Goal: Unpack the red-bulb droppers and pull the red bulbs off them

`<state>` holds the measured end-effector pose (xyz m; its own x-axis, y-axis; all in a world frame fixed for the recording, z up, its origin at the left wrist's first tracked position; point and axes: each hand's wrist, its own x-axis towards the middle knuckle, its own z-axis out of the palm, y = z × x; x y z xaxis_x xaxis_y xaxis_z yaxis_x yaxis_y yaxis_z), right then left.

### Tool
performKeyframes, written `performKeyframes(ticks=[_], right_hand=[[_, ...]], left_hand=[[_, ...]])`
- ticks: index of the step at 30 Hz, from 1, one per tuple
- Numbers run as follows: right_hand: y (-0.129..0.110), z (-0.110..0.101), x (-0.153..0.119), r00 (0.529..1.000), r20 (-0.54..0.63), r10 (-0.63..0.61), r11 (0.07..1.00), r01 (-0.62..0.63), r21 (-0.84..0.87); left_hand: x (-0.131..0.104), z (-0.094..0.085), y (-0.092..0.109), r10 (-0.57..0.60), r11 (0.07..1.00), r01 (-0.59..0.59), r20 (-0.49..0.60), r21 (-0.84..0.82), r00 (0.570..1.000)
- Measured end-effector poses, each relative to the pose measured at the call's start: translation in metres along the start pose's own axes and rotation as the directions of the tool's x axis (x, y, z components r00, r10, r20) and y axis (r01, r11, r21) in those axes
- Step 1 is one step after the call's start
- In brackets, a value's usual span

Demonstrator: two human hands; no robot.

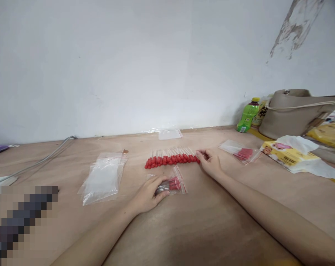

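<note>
Holding a small clear plastic zip bag with a red seal line (182,187) in left hand (148,194), thumb on near edge, fingers curled over the top, low over the light-brown wooden tabletop (206,229). Red tips visible inside, toward the seal end, aimed at the right. Can't tell if the mouth is open or sealed.

Reaching with right hand (210,162) to the right end of a long row of thin pale sticks with red tips (173,159): thumb and forefinger brought close together at the last ones. Can't tell if actually pinching any. Lying flat in that row, just beyond the held bag, red ends toward the near side.

Reading the step as counting or picking sticks for bagging, probably mid-batch. Judging by a flat clear bag of red-tipped sticks (243,153) off to the right, already filled at least once. Fresh supply at left, apparently: a loose stack of flat clear plastic bags (103,178).

For the next move, would call for a clean fingertip pick from the row's end without scattering neighbours, plus a steady left grip. If adding to the held bag, would need its mouth open.
</note>
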<state>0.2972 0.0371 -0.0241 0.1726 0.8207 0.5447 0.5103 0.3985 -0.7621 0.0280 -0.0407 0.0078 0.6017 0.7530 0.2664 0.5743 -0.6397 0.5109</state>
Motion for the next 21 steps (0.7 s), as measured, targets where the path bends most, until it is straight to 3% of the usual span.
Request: performKeyframes(ticks=[2, 3, 6, 7, 9, 15, 19, 21], right_hand=[[-0.014, -0.004, -0.009, 0.994, 0.086, -0.061, 0.998, 0.059, 0.027], [-0.022, -0.005, -0.015, 0.971, 0.199, -0.135, 0.990, 0.126, 0.060], [-0.047, -0.006, -0.029, 0.790, 0.509, -0.343, 0.935, 0.338, 0.106], [-0.054, -0.005, -0.033, 0.745, 0.559, -0.364, 0.922, 0.375, 0.100], [-0.064, -0.003, -0.038, 0.698, 0.617, -0.364, 0.912, 0.402, 0.084], [-0.069, 0.005, -0.038, 0.627, 0.728, -0.278, 0.931, 0.363, 0.043], [-0.065, 0.008, -0.039, 0.633, 0.735, -0.242, 0.955, 0.287, 0.067], [-0.066, 0.009, -0.041, 0.632, 0.745, -0.211, 0.975, 0.188, 0.117]], left_hand=[[0.000, -0.001, 0.000, 0.008, 1.000, -0.008, 0.001, 0.002, 1.000], [0.000, -0.001, 0.001, 0.010, 1.000, -0.010, 0.002, 0.003, 1.000], [-0.001, -0.001, 0.001, 0.021, 1.000, -0.021, 0.008, 0.010, 1.000], [-0.002, -0.001, 0.000, 0.024, 1.000, -0.024, 0.010, 0.017, 1.000], [-0.003, -0.002, -0.001, 0.035, 0.999, -0.036, 0.015, 0.038, 0.999], [-0.005, -0.004, -0.002, 0.027, 0.993, -0.035, 0.073, 0.111, 0.997], [-0.005, -0.005, -0.001, 0.022, 0.991, -0.032, 0.078, 0.132, 0.997], [-0.005, -0.004, -0.001, 0.034, 0.991, -0.042, 0.069, 0.128, 0.997]])
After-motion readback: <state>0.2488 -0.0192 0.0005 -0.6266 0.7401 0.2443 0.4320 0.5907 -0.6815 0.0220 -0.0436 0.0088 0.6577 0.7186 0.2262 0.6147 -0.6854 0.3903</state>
